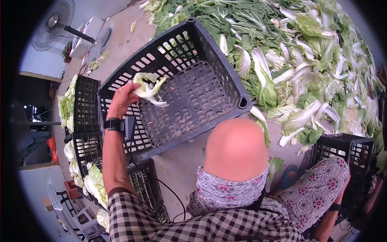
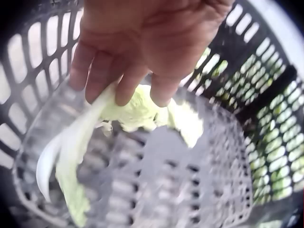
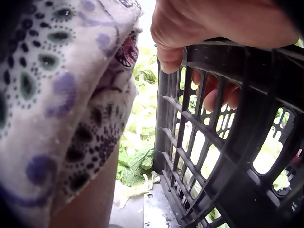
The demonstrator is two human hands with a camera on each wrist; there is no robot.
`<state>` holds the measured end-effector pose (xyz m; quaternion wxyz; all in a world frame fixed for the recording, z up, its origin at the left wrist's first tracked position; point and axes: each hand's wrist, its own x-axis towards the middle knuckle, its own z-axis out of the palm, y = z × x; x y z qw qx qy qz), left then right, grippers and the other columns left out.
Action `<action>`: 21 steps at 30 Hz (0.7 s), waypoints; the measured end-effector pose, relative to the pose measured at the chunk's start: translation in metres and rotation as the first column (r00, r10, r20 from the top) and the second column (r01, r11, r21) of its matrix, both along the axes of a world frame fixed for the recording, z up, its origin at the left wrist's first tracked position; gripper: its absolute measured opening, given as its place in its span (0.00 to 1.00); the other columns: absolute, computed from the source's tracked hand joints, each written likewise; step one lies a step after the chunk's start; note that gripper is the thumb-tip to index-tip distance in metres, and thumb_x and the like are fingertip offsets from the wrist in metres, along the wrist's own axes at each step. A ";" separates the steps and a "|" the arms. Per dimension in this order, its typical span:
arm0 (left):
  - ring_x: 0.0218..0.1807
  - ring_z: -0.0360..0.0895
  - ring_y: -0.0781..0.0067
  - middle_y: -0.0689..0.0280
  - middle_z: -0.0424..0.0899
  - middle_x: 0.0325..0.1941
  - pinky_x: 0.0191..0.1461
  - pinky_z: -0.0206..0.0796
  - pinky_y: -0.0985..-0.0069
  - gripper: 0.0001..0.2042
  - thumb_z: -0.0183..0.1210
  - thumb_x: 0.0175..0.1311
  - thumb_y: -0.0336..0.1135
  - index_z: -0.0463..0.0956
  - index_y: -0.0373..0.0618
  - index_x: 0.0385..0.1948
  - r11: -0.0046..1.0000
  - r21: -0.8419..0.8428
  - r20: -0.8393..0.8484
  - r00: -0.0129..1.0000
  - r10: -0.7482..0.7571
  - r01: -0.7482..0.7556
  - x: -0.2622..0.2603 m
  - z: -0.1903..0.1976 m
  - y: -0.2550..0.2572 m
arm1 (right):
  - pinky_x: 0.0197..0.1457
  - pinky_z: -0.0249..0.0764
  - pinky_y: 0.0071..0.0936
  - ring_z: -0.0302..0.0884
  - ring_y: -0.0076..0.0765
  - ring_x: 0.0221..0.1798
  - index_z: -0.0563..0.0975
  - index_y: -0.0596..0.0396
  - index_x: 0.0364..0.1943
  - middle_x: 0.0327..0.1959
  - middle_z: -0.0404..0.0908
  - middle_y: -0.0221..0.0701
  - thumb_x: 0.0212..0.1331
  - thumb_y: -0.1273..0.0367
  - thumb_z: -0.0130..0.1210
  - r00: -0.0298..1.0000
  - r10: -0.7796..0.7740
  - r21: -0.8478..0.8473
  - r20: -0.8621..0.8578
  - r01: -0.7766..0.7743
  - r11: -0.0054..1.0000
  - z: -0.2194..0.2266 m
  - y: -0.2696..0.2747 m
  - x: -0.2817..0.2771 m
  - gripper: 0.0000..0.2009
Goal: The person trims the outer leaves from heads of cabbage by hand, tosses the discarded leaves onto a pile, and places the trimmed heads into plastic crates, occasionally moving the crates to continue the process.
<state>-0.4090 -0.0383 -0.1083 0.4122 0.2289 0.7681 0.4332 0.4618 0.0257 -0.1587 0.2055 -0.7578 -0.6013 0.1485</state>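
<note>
My left hand (image 1: 124,99) pinches a pale piece of Chinese cabbage leaf (image 1: 148,86) between thumb and fingers. It hangs over a big black plastic crate (image 1: 193,101), inside the crate's left wall. In the left wrist view, the piece dangles from the fingertips with a white rib (image 2: 50,164) and a ragged, light green edge. My right hand (image 3: 218,23) grips the top rim of a second black crate (image 3: 244,161) in the right wrist view, thumb on the near side and fingertips showing through the slots. Cabbage shows behind those slots.
A large heap of cabbage leaves (image 1: 298,76) covers the floor at the back and right. Stacked black crates (image 1: 86,101) with cabbages stand at the left. A fan (image 1: 54,22) is at the back left. A bare knee (image 1: 238,149) rises beside the big crate.
</note>
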 end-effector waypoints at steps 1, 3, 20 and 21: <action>0.37 0.80 0.73 0.61 0.82 0.41 0.44 0.73 0.73 0.21 0.51 0.65 0.51 0.78 0.39 0.42 0.988 0.157 0.057 0.998 -0.012 0.003 0.016 0.022 0.007 | 0.50 0.69 0.26 0.74 0.29 0.42 0.71 0.61 0.52 0.40 0.79 0.34 0.52 0.73 0.56 1.000 -0.001 0.008 -0.005 0.001 1.000 -0.001 0.000 0.001 0.21; 0.43 0.79 0.71 0.60 0.82 0.42 0.51 0.70 0.70 0.21 0.50 0.66 0.50 0.77 0.38 0.44 0.941 0.319 0.020 0.992 -0.124 0.111 0.041 0.061 0.024 | 0.50 0.69 0.26 0.74 0.29 0.41 0.71 0.61 0.52 0.40 0.79 0.34 0.52 0.73 0.56 1.000 -0.001 0.020 -0.012 0.001 1.000 -0.003 0.002 0.000 0.21; 0.42 0.77 0.74 0.61 0.79 0.43 0.47 0.69 0.76 0.19 0.55 0.62 0.47 0.75 0.37 0.42 0.853 0.143 -0.034 0.864 -0.502 0.502 0.208 0.073 -0.005 | 0.43 0.69 0.23 0.72 0.25 0.35 0.73 0.60 0.48 0.33 0.78 0.30 0.51 0.74 0.56 0.951 -0.051 -0.018 -0.303 0.048 0.999 0.039 0.008 -0.049 0.18; 0.41 0.77 0.74 0.61 0.80 0.41 0.46 0.69 0.76 0.20 0.56 0.62 0.47 0.75 0.37 0.42 0.866 0.145 0.066 0.869 -0.490 0.478 0.209 0.062 -0.029 | 0.42 0.69 0.22 0.72 0.25 0.34 0.73 0.60 0.48 0.33 0.78 0.29 0.51 0.74 0.56 0.941 -0.040 -0.026 -0.337 0.033 0.999 0.042 0.007 -0.049 0.17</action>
